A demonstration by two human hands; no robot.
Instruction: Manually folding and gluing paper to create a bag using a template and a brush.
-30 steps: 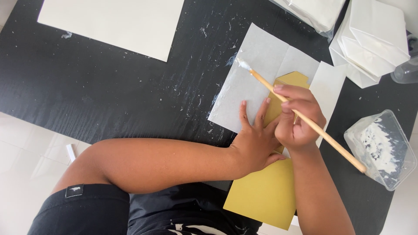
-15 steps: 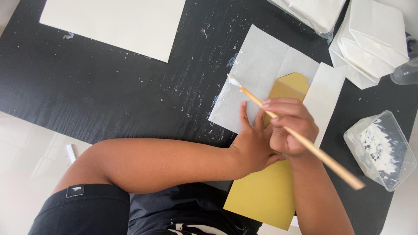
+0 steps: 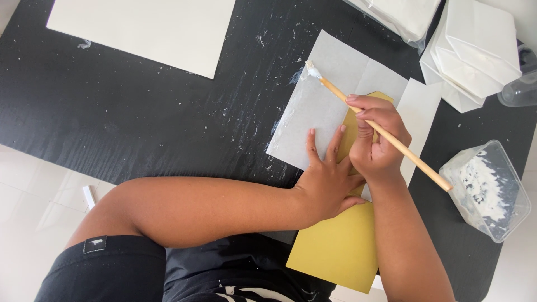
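A black table (image 3: 140,123) holds a yellow envelope (image 3: 341,246), which lies on thin white paper (image 3: 324,106). The left hand (image 3: 327,179) presses flat, fingers spread. The right hand (image 3: 377,142) grips a wooden brush (image 3: 386,137) (white glue on its tip).

The table (image 3: 140,112) is black with white flecks. The envelope (image 3: 341,246) is mustard yellow, the paper sheet (image 3: 319,112) translucent white, the brush (image 3: 386,137) pale wood, white-tipped.
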